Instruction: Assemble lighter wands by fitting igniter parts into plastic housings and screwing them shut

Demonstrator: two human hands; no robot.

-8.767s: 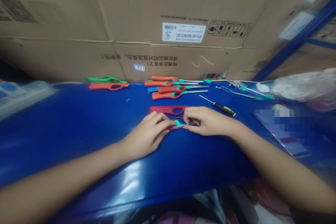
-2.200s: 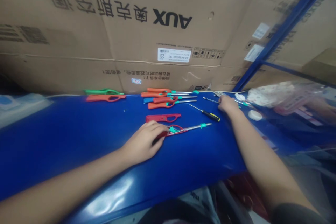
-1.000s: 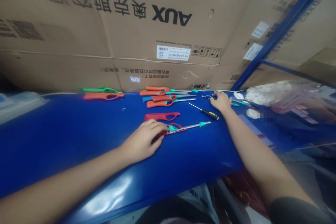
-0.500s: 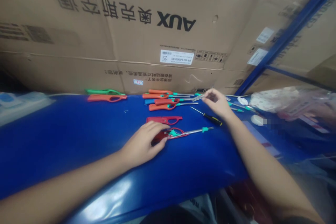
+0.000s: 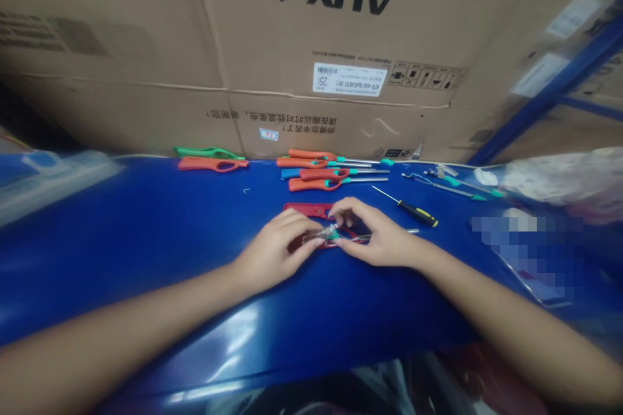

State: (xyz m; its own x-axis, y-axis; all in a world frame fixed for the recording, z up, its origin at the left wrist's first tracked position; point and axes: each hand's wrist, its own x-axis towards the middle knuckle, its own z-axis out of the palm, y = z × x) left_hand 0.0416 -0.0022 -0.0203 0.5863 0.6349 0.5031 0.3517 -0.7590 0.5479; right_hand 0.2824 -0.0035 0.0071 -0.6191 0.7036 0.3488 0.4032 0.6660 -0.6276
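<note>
Between my two hands is a small clear plastic lighter tank (image 5: 322,232) with a whitish end. My left hand (image 5: 272,245) closes thumb and fingers on its left part. At the whitish end, my right hand (image 5: 382,233) curls its thumb and fingertips in a pinch; its exact contact is partly hidden. Directly beneath lies an opened red lighter half-shell (image 5: 351,232) with teal parts, mostly covered by my hands. Its metal tube (image 5: 413,231) pokes out past my right hand. Just behind lies another red half-shell (image 5: 306,209).
Several orange and red long-nosed lighters (image 5: 316,185) lie at the back of the blue table. A green lighter shell (image 5: 207,152) and an orange one (image 5: 209,164) lie left. A screwdriver (image 5: 417,213) and loose tubes (image 5: 450,188) are right. Cardboard (image 5: 272,91) stands behind.
My right hand has come back from the rear row toward my left hand, bringing the clear tank over the opened red shell. My left hand now grips the tank.
</note>
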